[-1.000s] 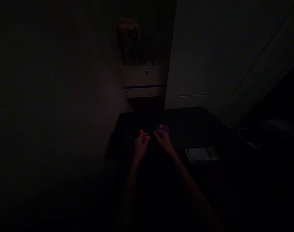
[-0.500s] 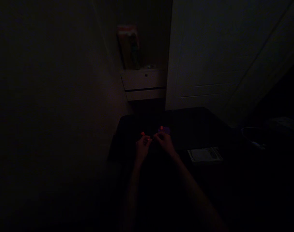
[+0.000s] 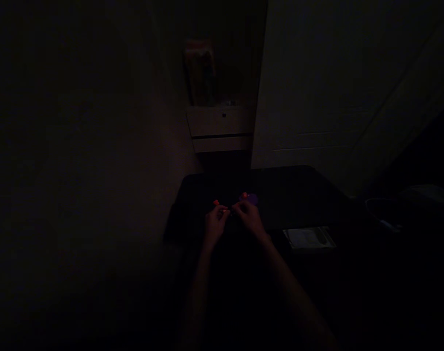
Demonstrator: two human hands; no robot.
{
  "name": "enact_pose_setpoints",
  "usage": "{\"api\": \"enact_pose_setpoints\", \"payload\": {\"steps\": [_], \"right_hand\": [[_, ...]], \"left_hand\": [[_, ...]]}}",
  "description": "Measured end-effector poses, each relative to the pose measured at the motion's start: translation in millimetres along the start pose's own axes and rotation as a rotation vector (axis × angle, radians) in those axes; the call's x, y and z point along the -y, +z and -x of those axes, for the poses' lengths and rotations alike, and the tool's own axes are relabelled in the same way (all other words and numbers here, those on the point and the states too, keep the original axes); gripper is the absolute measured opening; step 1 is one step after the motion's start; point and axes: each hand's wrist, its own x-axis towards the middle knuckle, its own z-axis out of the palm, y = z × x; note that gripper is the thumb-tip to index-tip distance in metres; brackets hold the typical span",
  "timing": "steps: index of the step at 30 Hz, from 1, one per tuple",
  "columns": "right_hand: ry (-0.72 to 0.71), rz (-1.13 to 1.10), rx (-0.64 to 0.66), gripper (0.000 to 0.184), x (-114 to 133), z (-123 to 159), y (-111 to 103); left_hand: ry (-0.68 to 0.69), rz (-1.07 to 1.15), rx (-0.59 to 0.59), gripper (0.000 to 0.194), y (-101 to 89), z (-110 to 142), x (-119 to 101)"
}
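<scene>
The scene is very dark. Over the black table (image 3: 287, 190), my left hand (image 3: 215, 223) is closed in a pinch on a small orange-red piece (image 3: 225, 210) whose kind I cannot make out. My right hand (image 3: 248, 215) faces it closely, its fingertips also pinched together; what lies between them is too dark to name. Just beyond my left fingers is another small orange-red thing (image 3: 216, 202). Past my right fingers lies a purple rounded thing (image 3: 252, 198), with a small orange-red piece (image 3: 244, 195) at its left side.
A pale flat item, perhaps papers (image 3: 309, 238), is at the table's front edge on the right. Behind the table stand a drawer unit (image 3: 222, 124) with a box (image 3: 200, 70) on top and a pale panelled surface (image 3: 302, 97). A wall (image 3: 97, 146) rises on the left.
The camera view has shifted slightly, and the picture is a bit darker at the back. Both hands keep nearly the same pinching pose.
</scene>
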Motion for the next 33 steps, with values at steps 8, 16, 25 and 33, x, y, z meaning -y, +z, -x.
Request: {"api": "enact_pose_setpoints", "payload": {"steps": [8,16,25,33], "right_hand": [[-0.091,0.111,0.000,0.023,1.3,0.5,-0.1],[-0.073,0.134,-0.005,0.023,-3.4,0.2,-0.7],[-0.004,0.000,-0.025,0.021,-1.6,-0.3,-1.3],[0.005,-0.062,0.010,0.018,-6.1,0.0,-1.8]], "left_hand": [[-0.003,-0.032,0.025,0.009,2.0,-7.0,-0.2],[0.017,-0.030,0.045,0.017,1.4,-5.6,2.6],[0.035,-0.073,0.003,0.019,1.3,-4.6,4.4],[0.037,-0.079,0.012,0.021,3.2,-2.8,5.6]]}}
